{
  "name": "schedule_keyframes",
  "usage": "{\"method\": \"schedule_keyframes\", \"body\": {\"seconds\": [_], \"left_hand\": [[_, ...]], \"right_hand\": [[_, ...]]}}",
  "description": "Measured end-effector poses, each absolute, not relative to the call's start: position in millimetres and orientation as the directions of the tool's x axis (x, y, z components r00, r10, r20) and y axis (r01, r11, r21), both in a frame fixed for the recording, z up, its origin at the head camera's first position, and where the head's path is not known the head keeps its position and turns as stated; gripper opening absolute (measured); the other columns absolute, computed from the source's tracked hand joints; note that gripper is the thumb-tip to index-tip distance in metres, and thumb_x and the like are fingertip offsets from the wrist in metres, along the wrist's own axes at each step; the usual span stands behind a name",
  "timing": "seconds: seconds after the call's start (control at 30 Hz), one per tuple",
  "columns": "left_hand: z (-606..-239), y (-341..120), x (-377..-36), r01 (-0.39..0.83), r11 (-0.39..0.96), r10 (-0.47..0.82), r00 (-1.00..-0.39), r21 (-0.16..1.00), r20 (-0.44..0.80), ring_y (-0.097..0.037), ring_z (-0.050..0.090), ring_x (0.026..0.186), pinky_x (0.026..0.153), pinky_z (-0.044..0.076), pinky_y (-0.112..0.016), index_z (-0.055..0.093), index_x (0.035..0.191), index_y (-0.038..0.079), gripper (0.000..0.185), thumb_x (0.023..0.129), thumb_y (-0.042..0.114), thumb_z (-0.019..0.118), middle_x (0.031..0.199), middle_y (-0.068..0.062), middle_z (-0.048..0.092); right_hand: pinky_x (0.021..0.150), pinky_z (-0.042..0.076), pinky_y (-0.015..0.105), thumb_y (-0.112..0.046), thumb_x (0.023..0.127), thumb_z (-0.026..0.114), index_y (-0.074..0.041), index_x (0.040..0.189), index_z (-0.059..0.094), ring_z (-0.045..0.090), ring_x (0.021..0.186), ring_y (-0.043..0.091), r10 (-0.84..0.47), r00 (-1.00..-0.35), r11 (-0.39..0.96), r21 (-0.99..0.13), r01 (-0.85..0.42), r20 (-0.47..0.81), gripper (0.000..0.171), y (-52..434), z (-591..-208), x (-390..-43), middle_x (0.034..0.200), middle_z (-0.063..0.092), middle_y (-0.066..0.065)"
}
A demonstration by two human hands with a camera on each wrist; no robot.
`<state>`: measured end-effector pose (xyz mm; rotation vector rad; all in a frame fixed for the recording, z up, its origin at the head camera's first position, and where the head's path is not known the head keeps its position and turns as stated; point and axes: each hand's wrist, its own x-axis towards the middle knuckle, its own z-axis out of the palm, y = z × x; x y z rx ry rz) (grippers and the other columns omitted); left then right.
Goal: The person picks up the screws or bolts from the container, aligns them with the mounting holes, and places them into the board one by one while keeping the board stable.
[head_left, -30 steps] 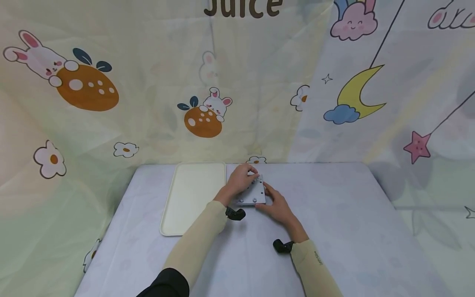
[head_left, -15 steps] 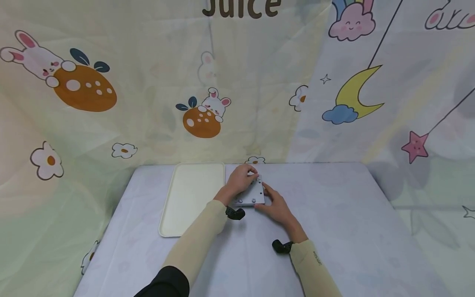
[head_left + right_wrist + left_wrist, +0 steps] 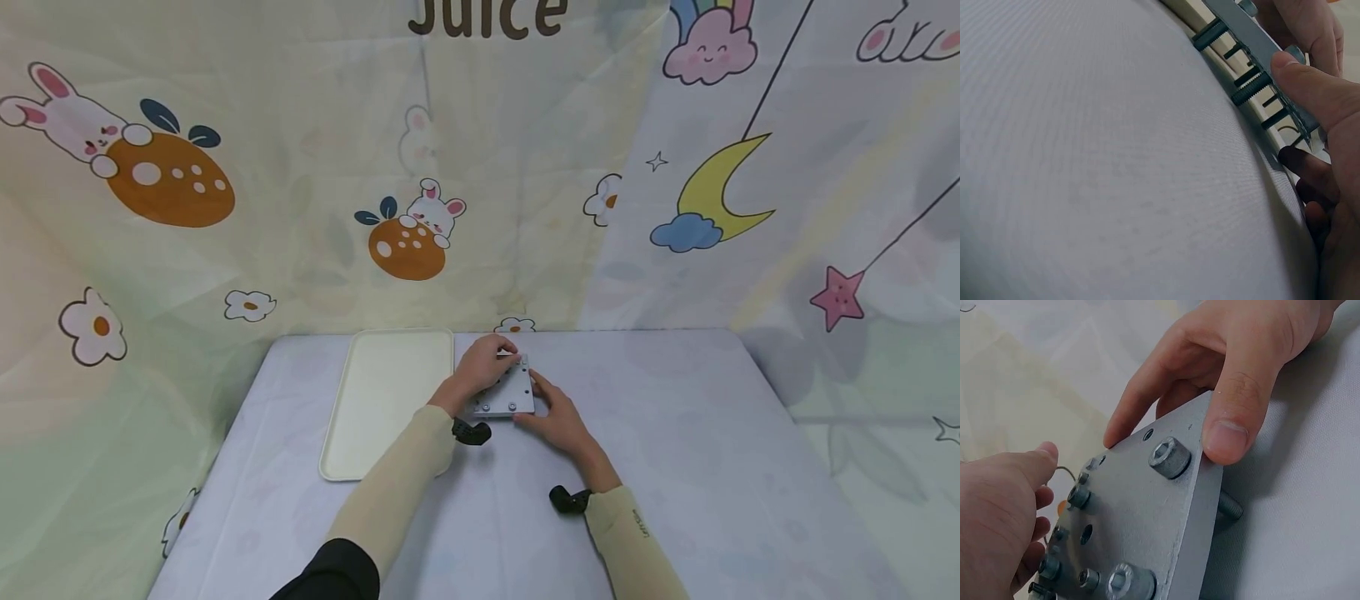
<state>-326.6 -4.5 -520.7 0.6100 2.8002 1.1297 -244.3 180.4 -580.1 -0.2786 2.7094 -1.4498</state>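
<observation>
I am holding a grey metal plate (image 3: 508, 390) between both hands, just right of the cream tray (image 3: 382, 400) on the table (image 3: 675, 467); my left hand (image 3: 480, 367) is lying over the plate's left and far edge, fingers curled onto it, thumb tip (image 3: 1044, 453) touching the upper corner beside the small bolts (image 3: 1079, 497); my right hand (image 3: 555, 417) is gripping the plate's right near edge, thumb (image 3: 1229, 428) pressing on the top face beside a large hex-socket bolt (image 3: 1169, 456), fingers tucked beneath; the hands are standing close together, both clamped on the plate. The plate is sitting tilted, its right edge lifted off the cloth on bolt shanks (image 3: 1244, 94) showing below; its long axis is running from me toward the backdrop, the bolt heads facing upward.
</observation>
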Motion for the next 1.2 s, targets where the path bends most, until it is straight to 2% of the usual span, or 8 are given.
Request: {"method": "schedule_keyframes", "body": {"seconds": [0.2, 0.5, 0.7, 0.93, 1.2], "left_hand": [[-520, -17, -322, 0.311, 0.647, 0.352, -0.932, 0.696, 0.089, -0.013, 0.058, 0.105, 0.09, 0.048, -0.033, 0.068, 0.111, 0.015, 0.022, 0.098, 0.03, 0.06, 0.113, 0.002, 0.062], [-524, -46, -316, 0.343, 0.643, 0.295, -0.936, 0.685, 0.192, -0.021, 0.053, 0.119, 0.102, 0.04, -0.038, 0.071, 0.109, 0.009, 0.02, 0.097, 0.02, 0.06, 0.113, -0.003, 0.064], [-526, -69, -304, 0.324, 0.648, 0.25, -0.945, 0.689, 0.209, -0.021, 0.054, 0.117, 0.1, 0.042, -0.039, 0.07, 0.109, 0.011, 0.019, 0.097, 0.021, 0.06, 0.115, -0.003, 0.064], [-528, -117, -289, 0.335, 0.673, 0.244, -0.942, 0.66, 0.23, -0.023, 0.055, 0.115, 0.096, 0.044, -0.04, 0.067, 0.114, 0.01, 0.021, 0.096, 0.019, 0.061, 0.118, -0.005, 0.063], [-531, -176, -265, 0.293, 0.733, 0.194, -0.955, 0.614, 0.225, -0.028, 0.056, 0.115, 0.095, 0.044, -0.046, 0.065, 0.114, 0.008, 0.022, 0.094, 0.016, 0.063, 0.119, -0.009, 0.06]], "right_hand": [[0.111, 0.024, 0.05, -0.055, 0.075, 0.078, -0.021, 0.153, 0.03, 0.035, 0.137, 0.027, -0.171, -0.985, 0.554, -0.825, -0.111, 0.017, 0.098, 179, -580, -246, 0.135, 0.056, 0.007], [0.111, 0.025, 0.051, -0.057, 0.074, 0.078, -0.022, 0.153, 0.031, 0.037, 0.136, 0.029, -0.169, -0.986, 0.55, -0.829, -0.101, 0.007, 0.098, 181, -585, -246, 0.134, 0.056, 0.008], [0.112, 0.024, 0.049, -0.053, 0.075, 0.079, -0.022, 0.153, 0.031, 0.036, 0.136, 0.028, -0.174, -0.985, 0.534, -0.839, -0.106, 0.014, 0.096, 184, -582, -248, 0.135, 0.055, 0.009], [0.112, 0.022, 0.05, -0.053, 0.074, 0.079, -0.023, 0.153, 0.031, 0.035, 0.137, 0.03, -0.16, -0.987, 0.539, -0.836, -0.099, 0.014, 0.097, 186, -581, -252, 0.135, 0.055, 0.011], [0.112, 0.023, 0.05, -0.058, 0.074, 0.077, -0.025, 0.154, 0.025, 0.032, 0.138, 0.031, -0.186, -0.981, 0.567, -0.822, -0.061, -0.055, 0.101, 196, -577, -255, 0.141, 0.049, 0.011]]}}
